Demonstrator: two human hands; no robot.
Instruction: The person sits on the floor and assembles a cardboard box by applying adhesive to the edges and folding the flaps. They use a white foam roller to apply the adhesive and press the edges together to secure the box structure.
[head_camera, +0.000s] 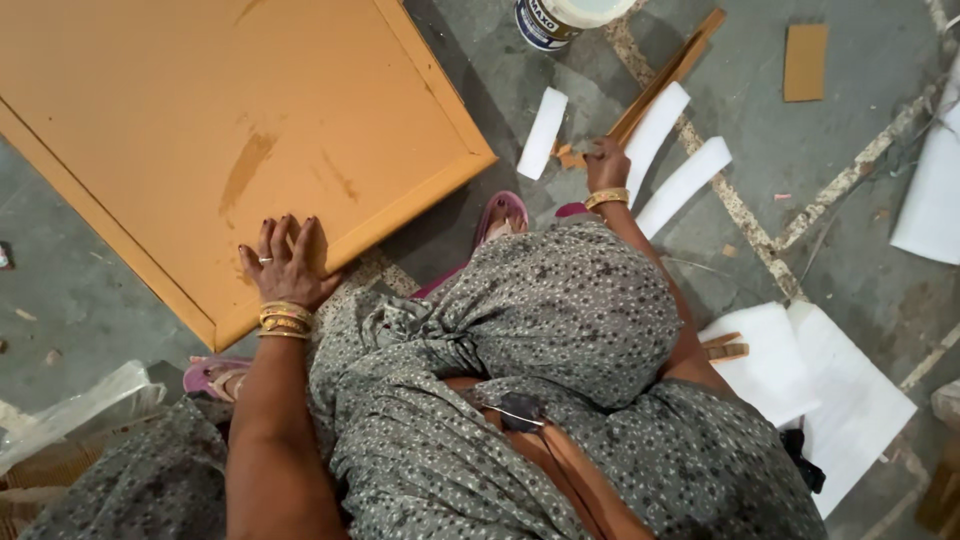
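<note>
Your left hand (285, 262) lay flat, fingers spread, on the orange panel (200, 130) near its lower corner on the floor (820, 150). Your right hand (605, 165) pinched a thin wooden strip (665, 75): light, stiff, probably splintery; gripping mid-length looked wise.

Your orange board (200, 130) runs off the frame at twelve and nine o'clock, so its full shape is lost. The paint tin (560, 18) is cut by the top edge. Your right hand (606, 165) covers whatever its fingers touch; its grip cannot be told. Your knees hide the sandalled feet mostly.
</note>
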